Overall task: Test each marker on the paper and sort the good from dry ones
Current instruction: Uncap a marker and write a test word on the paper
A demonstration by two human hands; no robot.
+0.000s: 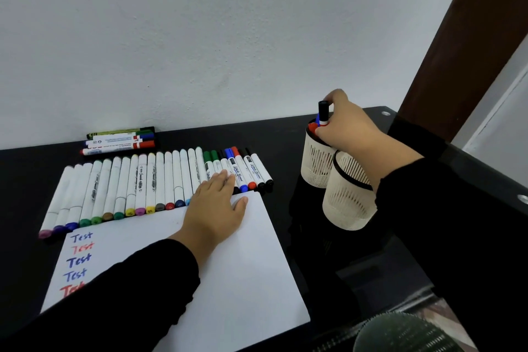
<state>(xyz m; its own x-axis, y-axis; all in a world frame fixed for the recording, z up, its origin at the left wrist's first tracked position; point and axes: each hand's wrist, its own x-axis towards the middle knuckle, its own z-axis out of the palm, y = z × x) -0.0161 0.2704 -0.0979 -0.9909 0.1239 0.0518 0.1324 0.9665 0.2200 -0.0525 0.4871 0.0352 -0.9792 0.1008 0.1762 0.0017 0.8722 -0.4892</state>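
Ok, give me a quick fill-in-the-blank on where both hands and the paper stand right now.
The right hand pinches a marker with a ____ cap at the far mesh cup.
The left hand rests flat on the ____.
The word on the paper reads ____.

Missing words: black; paper; Test

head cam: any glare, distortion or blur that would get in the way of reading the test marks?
Head view: light is soft and even, no hard glare on the paper; the "Test" marks read sharply, though the left sleeve covers part of the lowest. Wide-angle bend shows at the table edge and door frame. The glossy table mirrors the cups. The round object at bottom right is blurred.
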